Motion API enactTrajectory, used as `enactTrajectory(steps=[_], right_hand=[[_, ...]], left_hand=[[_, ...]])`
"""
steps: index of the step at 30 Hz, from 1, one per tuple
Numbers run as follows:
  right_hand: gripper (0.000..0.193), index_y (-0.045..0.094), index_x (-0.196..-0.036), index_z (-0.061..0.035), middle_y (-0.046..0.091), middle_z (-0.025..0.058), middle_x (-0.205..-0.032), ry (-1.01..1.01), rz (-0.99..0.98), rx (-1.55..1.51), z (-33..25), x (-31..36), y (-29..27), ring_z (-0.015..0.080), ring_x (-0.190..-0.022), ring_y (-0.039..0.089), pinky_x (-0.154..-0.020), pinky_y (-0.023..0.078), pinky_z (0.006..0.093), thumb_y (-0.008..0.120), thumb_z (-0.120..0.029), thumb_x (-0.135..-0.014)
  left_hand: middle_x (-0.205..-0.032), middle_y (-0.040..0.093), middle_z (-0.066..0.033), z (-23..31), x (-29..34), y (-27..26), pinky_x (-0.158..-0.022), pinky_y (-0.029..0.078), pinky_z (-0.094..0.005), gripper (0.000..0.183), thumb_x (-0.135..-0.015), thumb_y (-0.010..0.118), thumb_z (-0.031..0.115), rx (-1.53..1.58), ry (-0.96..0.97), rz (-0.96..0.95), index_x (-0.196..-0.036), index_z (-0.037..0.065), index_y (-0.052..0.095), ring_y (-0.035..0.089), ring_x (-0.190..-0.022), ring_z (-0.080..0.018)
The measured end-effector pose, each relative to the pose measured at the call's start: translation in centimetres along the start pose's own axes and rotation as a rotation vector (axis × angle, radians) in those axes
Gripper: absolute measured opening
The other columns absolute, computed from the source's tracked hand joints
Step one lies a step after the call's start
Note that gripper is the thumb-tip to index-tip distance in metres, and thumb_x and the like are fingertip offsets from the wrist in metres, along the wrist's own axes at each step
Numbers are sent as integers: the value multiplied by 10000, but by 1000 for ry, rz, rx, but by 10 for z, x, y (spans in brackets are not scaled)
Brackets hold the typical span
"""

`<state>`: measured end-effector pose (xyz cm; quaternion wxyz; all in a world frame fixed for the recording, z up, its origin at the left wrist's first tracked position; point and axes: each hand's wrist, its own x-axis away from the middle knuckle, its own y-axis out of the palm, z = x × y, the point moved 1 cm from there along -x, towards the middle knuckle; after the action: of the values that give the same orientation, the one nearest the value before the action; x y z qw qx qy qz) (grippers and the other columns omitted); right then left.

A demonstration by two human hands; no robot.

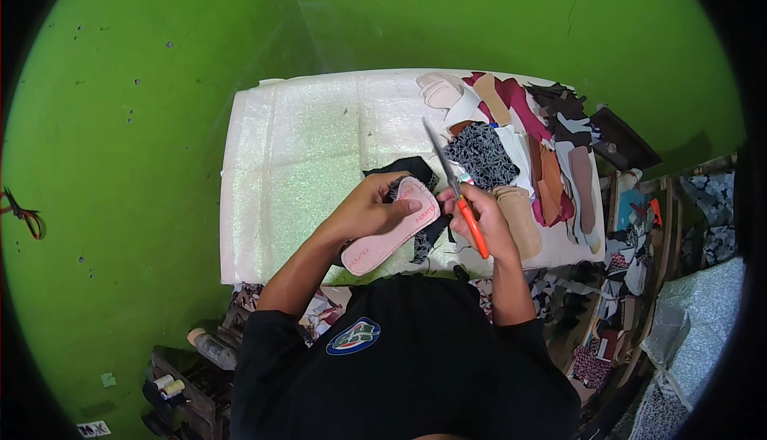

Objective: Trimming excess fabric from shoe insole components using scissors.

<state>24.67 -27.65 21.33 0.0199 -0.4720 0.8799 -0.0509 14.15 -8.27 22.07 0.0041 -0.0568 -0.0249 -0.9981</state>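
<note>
1 insole (390, 236), 1 scissors (455, 188)

One head-worn fisheye view looks steeply down, close over the worktable (304, 152) against a green wall (160, 41).

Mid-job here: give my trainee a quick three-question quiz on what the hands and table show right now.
1. True or false: the right hand holds the orange-handled scissors.
2. What does the left hand grip?
A. a thread spool
B. the pink foam insole
C. a brush
3. On which side of the white padded table does the pile of cut leather and fabric pieces lie?

Key: 1 true. 2 B; dark patterned fabric sits under the insole. 3 the person's right.
</note>
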Motion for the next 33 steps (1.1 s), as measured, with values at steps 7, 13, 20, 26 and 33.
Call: enactTrajectory(steps=[7,13,20,26,33], right_hand=[[599,528,-964,-6,513,67,-885,-170,-2,440,-21,11,-23,176,-722,493,-625,416,281,865,-269,-544],[661,525,-1011,-8,530,71,-871,-250,-50,639,-49,12,-34,232,-716,522,-596,399,329,846,-355,-549],[647,521,-1014,-11,523,97,-882,-326,-63,622,-49,11,-30,283,-752,530,-687,414,342,842,-341,-559],[650,505,-1033,3,509,105,-897,-302,-96,595,-46,10,-26,281,-773,528,-698,425,346,838,-323,-580],[657,496,-1054,16,498,111,-870,-247,-143,595,-46,11,-21,276,-743,510,-667,424,350,834,-316,-598]], left_hand=[[-843,622,-14,24,9,-1,-710,436,-233,131,-911,562,101,40,18,13,-965,-12,600,518,-774,-59],[-862,635,-22,38,11,0,-709,439,-229,174,-881,609,103,-4,96,-4,-991,-32,619,537,-785,-65],[-872,614,-31,36,14,-3,-759,428,-238,160,-890,580,70,-46,148,-12,-1021,-19,604,520,-826,-74],[-871,620,-32,34,14,-1,-753,431,-241,161,-890,584,73,-25,125,0,-1022,-14,610,528,-823,-77],[-853,629,-51,31,15,-1,-730,440,-252,155,-889,584,73,-74,138,13,-1010,-17,620,531,-795,-82]])
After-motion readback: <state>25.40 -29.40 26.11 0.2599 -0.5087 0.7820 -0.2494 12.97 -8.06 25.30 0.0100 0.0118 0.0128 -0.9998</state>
